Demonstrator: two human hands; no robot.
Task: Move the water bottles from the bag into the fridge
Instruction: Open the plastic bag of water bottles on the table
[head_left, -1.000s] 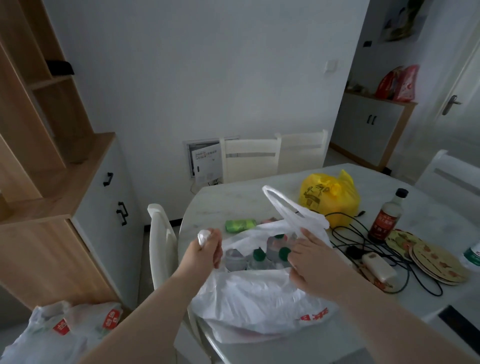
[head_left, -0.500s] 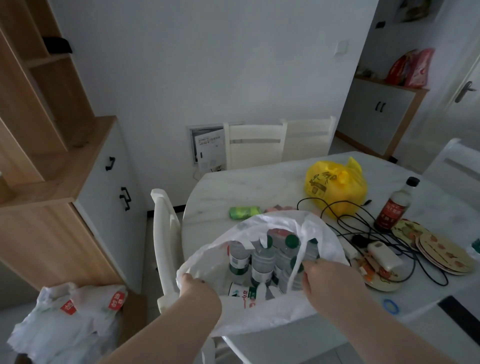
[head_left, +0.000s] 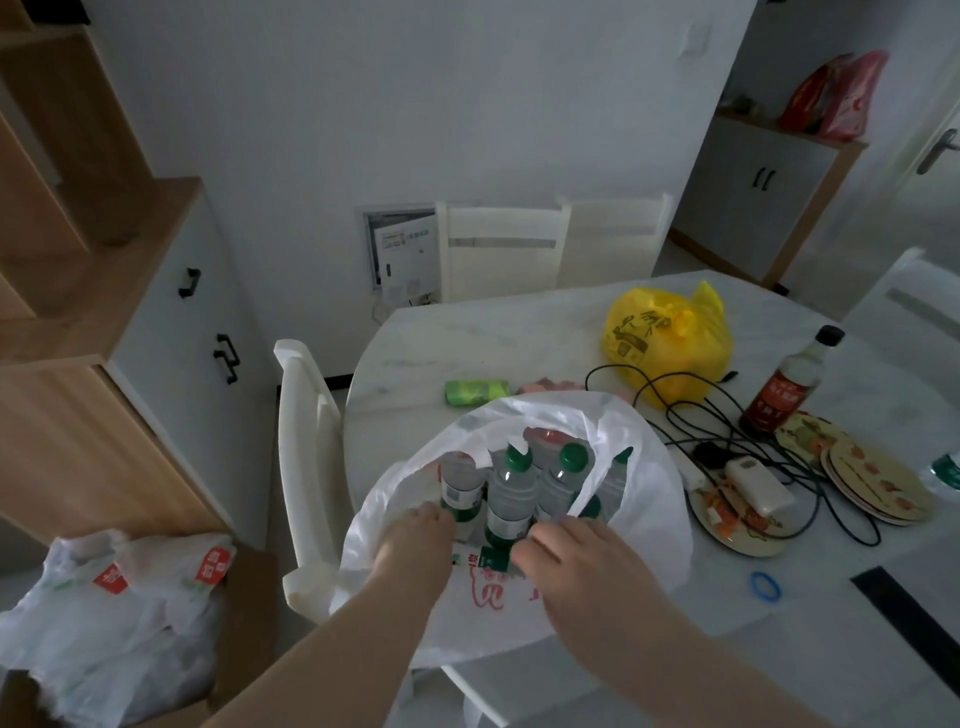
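Dim light fills the room, and the white marble table (head_left: 467, 332) takes up most of my view, its right side and near edge running out of frame. On its near edge sits the white plastic bag (head_left: 654, 499), its mouth spread wide. Inside it stand the water bottles (head_left: 511, 493), upright and packed together, green caps up; I can count three or four clearly, and more behind are half covered by the bag's handle strip and the folds of plastic. No fridge shows anywhere in what I see.

My left hand (head_left: 415, 545) reaches into the bag at its near left rim; the fingertips are tucked down against the leftmost bottle, and I cannot tell whether they are gripping it or only touching. My right hand (head_left: 587, 566) lies over the near rim just beside the bottles, fingers loosely spread and curled downward, their tips hidden behind the plastic and the printed wrapping below the bottles.

Further back on the table lie a small green packet (head_left: 475, 392), a knotted yellow bag (head_left: 667, 338), tangled black cables (head_left: 691, 410), a dark sauce bottle (head_left: 784, 384) and patterned plates (head_left: 878, 483), the last partly cut off. A white chair (head_left: 306, 447) stands against the table's left side. On the floor to the left slumps another white bag (head_left: 114, 623), its contents hard to make out.
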